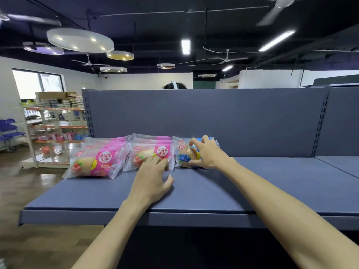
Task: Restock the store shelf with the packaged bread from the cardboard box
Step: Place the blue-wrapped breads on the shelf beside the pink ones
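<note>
Both forearms are bare up to the lower frame edge, with no sleeve, watch or ring on the left hand or the right hand, and the fingernails are short.

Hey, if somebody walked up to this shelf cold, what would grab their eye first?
Probably the bright pink strawberry bread packs lined up along the back left of the grey-blue shelf. Next, the two bare arms reaching in: the right hand grips a blue blueberry bread pack at the row's right end, while the left hand rests its fingertips on the neighbouring pink pack.
</note>
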The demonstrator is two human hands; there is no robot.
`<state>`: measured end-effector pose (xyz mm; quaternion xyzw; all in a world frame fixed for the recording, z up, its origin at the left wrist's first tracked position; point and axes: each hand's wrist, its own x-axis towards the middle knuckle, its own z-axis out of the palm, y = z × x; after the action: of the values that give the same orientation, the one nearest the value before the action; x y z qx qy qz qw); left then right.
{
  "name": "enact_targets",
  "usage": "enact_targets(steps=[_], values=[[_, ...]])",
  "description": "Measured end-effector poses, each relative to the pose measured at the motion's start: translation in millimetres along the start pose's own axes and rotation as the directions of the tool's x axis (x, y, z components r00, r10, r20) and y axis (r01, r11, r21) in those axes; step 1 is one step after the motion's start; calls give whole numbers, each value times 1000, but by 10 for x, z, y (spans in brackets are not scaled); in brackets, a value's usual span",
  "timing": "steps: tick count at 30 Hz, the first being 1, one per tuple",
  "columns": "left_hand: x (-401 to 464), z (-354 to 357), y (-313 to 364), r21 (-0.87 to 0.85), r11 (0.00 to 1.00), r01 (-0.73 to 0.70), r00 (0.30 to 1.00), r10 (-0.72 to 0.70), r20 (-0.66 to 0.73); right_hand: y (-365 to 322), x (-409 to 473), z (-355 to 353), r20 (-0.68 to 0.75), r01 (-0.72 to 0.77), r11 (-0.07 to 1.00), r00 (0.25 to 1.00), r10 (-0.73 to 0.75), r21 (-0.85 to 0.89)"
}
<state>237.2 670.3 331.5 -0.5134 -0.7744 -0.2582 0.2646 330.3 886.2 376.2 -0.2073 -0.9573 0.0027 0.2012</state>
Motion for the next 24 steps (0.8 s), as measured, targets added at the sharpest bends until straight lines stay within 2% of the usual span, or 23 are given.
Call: enact_targets(steps=[8,13,16,21,24], values=[[2,-18,-2,-15,1000,6,1000,-6,17,-45,-175,-86,-8,8,1000,1000,-8,27],[-14,-48,25,-19,1000,11,1000,-11,16,-74,-562,-140,83,10,999,996,-14,48],[-17,-153,88,-29,1000,7,1000,-7,-3,-161,-831,-291,91,16,999,996,-19,30],[-412,-365,336,-48,989,-143,981,135,-142,-302,-1349,-543,115,22,998,993,-29,66],[-867,-473,430,-25,967,-255,960,250,-126,-463,-1672,-627,136,73,992,987,-87,106]])
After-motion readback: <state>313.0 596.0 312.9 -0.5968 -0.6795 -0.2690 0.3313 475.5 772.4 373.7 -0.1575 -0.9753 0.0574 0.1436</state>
